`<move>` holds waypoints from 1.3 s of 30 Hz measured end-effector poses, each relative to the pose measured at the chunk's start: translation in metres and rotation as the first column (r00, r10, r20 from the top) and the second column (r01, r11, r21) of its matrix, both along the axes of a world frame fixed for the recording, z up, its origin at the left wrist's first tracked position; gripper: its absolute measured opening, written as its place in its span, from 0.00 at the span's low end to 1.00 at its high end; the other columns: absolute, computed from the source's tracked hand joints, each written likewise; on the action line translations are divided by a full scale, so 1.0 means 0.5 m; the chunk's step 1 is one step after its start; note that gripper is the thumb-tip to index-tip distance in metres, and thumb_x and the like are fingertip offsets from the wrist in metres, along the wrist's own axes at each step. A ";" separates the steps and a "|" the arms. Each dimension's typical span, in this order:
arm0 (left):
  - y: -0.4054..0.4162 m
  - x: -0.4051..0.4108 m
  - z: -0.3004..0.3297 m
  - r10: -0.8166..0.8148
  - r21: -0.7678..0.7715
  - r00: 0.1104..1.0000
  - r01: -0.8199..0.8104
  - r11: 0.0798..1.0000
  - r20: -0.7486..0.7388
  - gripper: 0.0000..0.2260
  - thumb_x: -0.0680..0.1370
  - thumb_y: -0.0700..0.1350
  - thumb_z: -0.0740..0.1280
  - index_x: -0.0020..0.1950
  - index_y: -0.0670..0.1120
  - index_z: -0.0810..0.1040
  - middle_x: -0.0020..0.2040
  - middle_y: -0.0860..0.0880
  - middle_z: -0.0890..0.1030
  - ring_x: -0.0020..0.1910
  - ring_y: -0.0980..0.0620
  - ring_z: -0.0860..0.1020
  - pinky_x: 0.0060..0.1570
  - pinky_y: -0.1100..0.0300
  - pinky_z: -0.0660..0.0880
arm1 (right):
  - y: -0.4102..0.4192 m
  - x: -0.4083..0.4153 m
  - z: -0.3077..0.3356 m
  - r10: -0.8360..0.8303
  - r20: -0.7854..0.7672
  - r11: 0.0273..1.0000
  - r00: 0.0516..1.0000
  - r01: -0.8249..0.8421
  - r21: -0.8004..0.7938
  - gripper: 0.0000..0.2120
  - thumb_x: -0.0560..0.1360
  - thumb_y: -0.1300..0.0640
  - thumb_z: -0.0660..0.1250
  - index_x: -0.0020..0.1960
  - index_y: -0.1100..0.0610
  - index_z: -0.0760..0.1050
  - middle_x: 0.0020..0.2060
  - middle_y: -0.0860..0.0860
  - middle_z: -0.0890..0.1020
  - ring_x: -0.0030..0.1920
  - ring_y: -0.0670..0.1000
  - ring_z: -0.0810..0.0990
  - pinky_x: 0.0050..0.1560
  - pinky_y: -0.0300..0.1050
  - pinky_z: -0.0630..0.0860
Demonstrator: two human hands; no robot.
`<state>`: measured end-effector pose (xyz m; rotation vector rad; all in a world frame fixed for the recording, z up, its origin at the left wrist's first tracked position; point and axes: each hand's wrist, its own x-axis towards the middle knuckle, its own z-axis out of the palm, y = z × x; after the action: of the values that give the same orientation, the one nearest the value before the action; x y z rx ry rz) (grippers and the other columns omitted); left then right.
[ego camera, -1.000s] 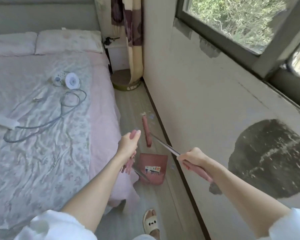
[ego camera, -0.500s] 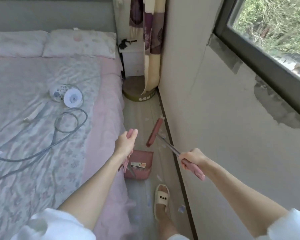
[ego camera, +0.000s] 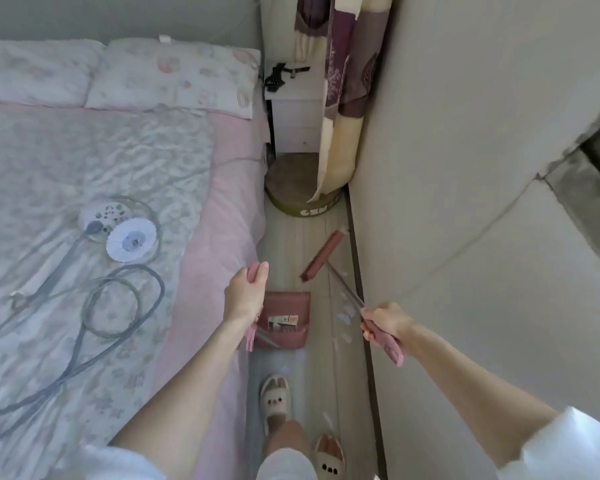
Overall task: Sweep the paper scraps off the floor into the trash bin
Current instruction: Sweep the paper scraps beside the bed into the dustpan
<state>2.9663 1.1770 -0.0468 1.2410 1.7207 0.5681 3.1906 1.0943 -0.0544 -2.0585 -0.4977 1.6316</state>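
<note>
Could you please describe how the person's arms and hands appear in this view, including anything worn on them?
Both forearms are bare, with white sleeves pushed up near the elbows. The left hand and right hand wear no gloves; no rings, watch or bracelets are visible.

Left hand [ego camera: 245, 299] holds dustpan [ego camera: 286, 318]; right hand [ego camera: 385, 322] holds broom [ego camera: 323, 256], seemingly raised.

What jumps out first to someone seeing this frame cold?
The two bare arms reaching down the narrow floor strip between bed and wall: the right hand grips a pink broom angled toward the wall, and the left hand holds the handle of a pink dustpan standing on the floor by the bed. Pale paper scraps lie along the wall side between them. On the bed, a grey coiled cable stands out.
</note>
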 end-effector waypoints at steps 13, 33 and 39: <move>0.475 0.106 -0.078 -0.087 -0.013 0.994 0.087 0.996 -0.060 0.16 0.80 0.56 0.55 0.42 0.45 0.68 0.44 0.37 0.79 0.46 0.36 0.79 0.47 0.50 0.74 | 0.536 0.068 -0.081 -0.434 -0.314 0.901 0.845 0.410 -0.143 0.06 0.80 0.64 0.60 0.44 0.63 0.68 0.31 0.57 0.73 0.16 0.46 0.73 0.16 0.34 0.70; 0.682 0.197 -0.154 -0.179 -0.058 0.969 0.172 0.983 -0.171 0.19 0.81 0.55 0.55 0.49 0.39 0.73 0.44 0.44 0.76 0.49 0.41 0.76 0.46 0.55 0.69 | 0.552 0.123 -0.323 -0.240 0.055 0.877 0.969 0.241 -0.416 0.15 0.79 0.64 0.55 0.65 0.65 0.68 0.36 0.61 0.77 0.18 0.49 0.72 0.19 0.37 0.70; 0.627 0.146 -0.127 -0.194 -0.079 0.954 0.180 0.980 -0.230 0.19 0.81 0.55 0.55 0.54 0.39 0.73 0.48 0.41 0.78 0.51 0.39 0.76 0.47 0.54 0.69 | 0.476 0.065 -0.253 -0.175 0.110 0.887 0.978 0.205 -0.415 0.19 0.80 0.64 0.53 0.70 0.60 0.65 0.27 0.56 0.72 0.15 0.48 0.67 0.17 0.36 0.66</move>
<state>3.0393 1.4903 -0.1103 1.4591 1.7746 0.2634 3.2229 1.3324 -0.1811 -2.3914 0.0536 1.6619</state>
